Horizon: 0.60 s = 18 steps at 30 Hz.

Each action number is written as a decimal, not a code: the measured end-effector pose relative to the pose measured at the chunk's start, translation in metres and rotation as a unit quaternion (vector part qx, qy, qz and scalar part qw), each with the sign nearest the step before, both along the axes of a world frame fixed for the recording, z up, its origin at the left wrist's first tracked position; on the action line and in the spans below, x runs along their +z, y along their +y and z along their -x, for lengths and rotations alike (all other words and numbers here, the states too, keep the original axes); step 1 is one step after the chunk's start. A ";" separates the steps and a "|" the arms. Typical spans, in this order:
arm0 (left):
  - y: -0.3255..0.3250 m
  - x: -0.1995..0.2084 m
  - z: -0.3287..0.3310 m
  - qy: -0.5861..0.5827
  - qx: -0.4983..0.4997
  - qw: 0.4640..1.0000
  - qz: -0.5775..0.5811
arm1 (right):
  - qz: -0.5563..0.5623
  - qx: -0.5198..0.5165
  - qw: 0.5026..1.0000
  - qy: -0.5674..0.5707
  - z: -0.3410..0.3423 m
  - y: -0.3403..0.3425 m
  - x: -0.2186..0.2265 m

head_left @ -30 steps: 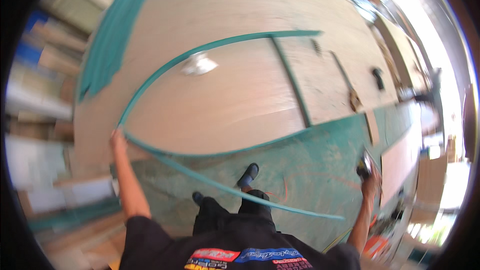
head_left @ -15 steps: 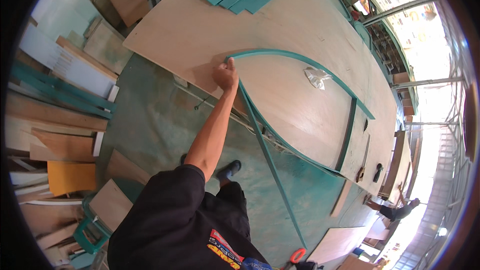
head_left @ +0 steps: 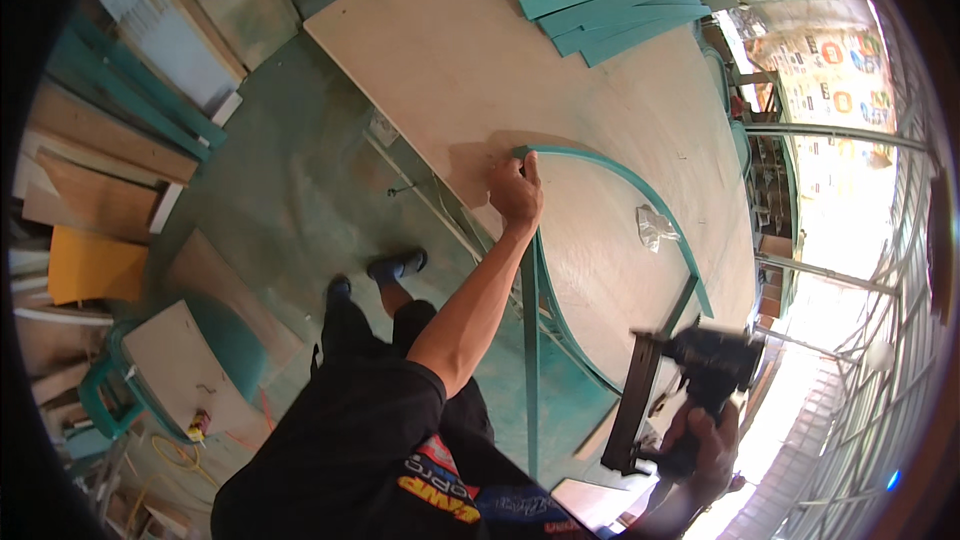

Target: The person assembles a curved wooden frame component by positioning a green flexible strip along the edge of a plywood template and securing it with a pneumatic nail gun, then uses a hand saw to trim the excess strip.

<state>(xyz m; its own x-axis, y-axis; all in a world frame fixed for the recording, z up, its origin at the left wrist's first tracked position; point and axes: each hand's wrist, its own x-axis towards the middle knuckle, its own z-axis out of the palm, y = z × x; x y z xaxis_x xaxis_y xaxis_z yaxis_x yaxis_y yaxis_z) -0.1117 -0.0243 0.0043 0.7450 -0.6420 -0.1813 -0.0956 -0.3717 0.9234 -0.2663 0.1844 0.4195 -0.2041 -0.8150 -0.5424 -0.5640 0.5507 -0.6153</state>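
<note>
My left hand is closed around the pointed end of a teal frame lying on a pale wooden table. Thin bent strips form its curved sides, joined by a straight crosspiece. A long teal strip runs from near that hand down past the table's edge. In my right hand is a black nail gun, raised at the lower right and apart from the frame. It hides part of the frame's wide end. A crumpled clear plastic bag rests inside the curve.
Teal strips are piled on the table's far end. Boards lean at the left beside a yellow-orange panel. A green stool with a board on it stands at the lower left, near a yellow hose.
My right hand has come into view with the nail gun. My left hand stays on the frame's pointed end. The whole view has turned and shifted.
</note>
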 end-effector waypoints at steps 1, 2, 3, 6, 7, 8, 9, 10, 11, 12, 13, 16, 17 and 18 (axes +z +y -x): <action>0.005 -0.002 0.001 0.011 -0.022 0.999 -0.026 | 0.025 0.024 0.997 -0.062 -0.015 -0.024 0.002; 0.003 0.001 0.000 0.020 -0.046 0.998 -0.042 | 0.041 0.040 0.990 -0.125 -0.026 -0.043 -0.004; 0.000 0.003 -0.004 0.029 -0.070 0.995 -0.060 | 0.030 0.031 0.991 -0.129 -0.028 -0.054 -0.018; -0.010 0.002 -0.026 0.015 -0.160 0.983 -0.083 | 0.026 0.008 0.994 -0.106 -0.041 -0.068 -0.081; -0.013 0.002 -0.033 0.014 -0.182 0.978 -0.096 | 0.011 0.021 0.998 -0.050 -0.051 -0.069 -0.104; -0.018 0.002 -0.039 0.012 -0.210 0.972 -0.107 | -0.004 0.028 1.000 0.007 -0.063 -0.068 -0.125; -0.026 0.004 -0.045 0.006 -0.240 0.964 -0.114 | 0.020 0.052 0.998 0.038 -0.073 -0.064 -0.153; -0.030 0.006 -0.047 0.010 -0.252 0.960 -0.119 | 0.042 0.069 0.994 0.074 -0.082 -0.058 -0.179; -0.032 0.010 -0.051 0.014 -0.266 0.956 -0.126 | 0.051 0.095 0.988 0.110 -0.091 -0.056 -0.198; -0.036 0.012 -0.053 0.019 -0.279 0.951 -0.130 | 0.060 0.120 0.980 0.150 -0.100 -0.056 -0.213; -0.040 0.008 -0.057 0.045 -0.273 0.952 -0.133 | 0.047 0.119 0.978 0.167 -0.112 -0.055 -0.224; -0.045 0.022 -0.059 -0.024 -0.342 0.929 -0.138 | 0.122 0.140 0.958 0.219 -0.131 -0.040 -0.278; -0.056 0.014 -0.069 -0.079 -0.375 0.914 -0.131 | 0.157 0.126 0.950 0.239 -0.146 -0.046 -0.295; -0.053 0.007 -0.076 -0.066 -0.387 0.909 -0.138 | 0.180 0.111 0.943 0.257 -0.162 -0.047 -0.312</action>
